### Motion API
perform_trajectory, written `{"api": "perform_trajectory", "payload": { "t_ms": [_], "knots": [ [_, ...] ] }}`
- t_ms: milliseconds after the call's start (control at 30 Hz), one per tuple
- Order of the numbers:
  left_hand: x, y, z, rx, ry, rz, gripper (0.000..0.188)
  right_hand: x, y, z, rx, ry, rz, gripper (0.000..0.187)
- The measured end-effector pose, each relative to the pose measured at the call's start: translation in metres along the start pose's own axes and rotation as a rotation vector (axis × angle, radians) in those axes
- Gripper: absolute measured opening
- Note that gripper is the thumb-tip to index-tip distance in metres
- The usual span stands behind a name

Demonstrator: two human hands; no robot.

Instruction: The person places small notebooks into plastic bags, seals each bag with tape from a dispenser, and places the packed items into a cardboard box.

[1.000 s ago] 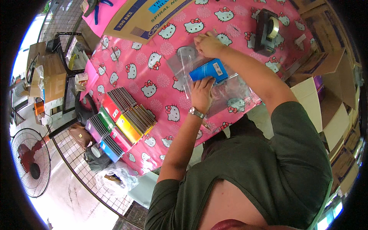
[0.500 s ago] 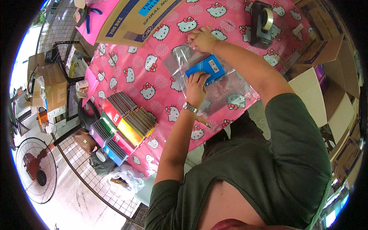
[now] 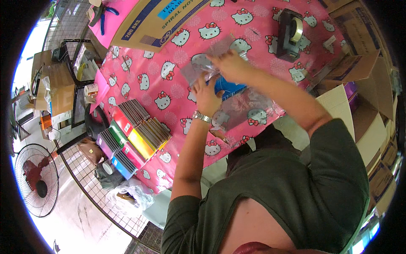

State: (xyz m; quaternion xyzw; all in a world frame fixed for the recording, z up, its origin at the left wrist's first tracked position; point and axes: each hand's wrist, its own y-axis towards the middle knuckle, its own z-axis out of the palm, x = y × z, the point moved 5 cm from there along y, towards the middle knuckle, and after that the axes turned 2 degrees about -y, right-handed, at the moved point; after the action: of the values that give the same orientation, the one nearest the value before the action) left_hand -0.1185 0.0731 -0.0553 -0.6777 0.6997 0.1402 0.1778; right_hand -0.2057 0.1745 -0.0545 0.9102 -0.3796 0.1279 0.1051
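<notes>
A blue spiral notebook lies by a clear plastic sleeve on the pink table; whether the notebook is inside or on top cannot be made out. My right hand, fingers bent together, grips the crumpled plastic at the notebook's far edge and hides part of its cover. At the notebook's left end rests my left hand, a watch on its wrist. Its thumb stands apart from the fingers, which lie over the plastic.
Stacks of colored spiral notebooks stand on the table's left side. A black tape dispenser sits at the far right, a large carton at the far left. Open cardboard boxes flank the right edge. A fan stands left.
My left hand has slid left off the notebook's cover to its end. My right hand has come nearer and now covers the notebook's upper part, with plastic bunched under it.
</notes>
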Motion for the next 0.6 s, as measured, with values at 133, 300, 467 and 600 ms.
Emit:
{"api": "perform_trajectory", "payload": {
  "t_ms": [133,300,467,600],
  "knots": [
    [0.021,0.02,-0.004,-0.011,-0.039,-0.086,0.085,0.019,-0.054,0.013,-0.177,-0.083,0.099,0.024],
    [0.056,0.058,0.013,0.099,-0.856,-0.062,0.06,0.025,-0.066,0.024,-0.118,-0.136,0.149,0.028],
    [0.079,0.069,-0.024,0.376,-0.214,0.099,0.02,0.029,-0.067,0.027,-0.178,-0.12,0.133,0.025],
    [0.094,0.009,-0.05,0.463,0.242,0.343,0.017,0.028,-0.069,0.024,-0.171,-0.098,0.118,0.024]
  ]
}}
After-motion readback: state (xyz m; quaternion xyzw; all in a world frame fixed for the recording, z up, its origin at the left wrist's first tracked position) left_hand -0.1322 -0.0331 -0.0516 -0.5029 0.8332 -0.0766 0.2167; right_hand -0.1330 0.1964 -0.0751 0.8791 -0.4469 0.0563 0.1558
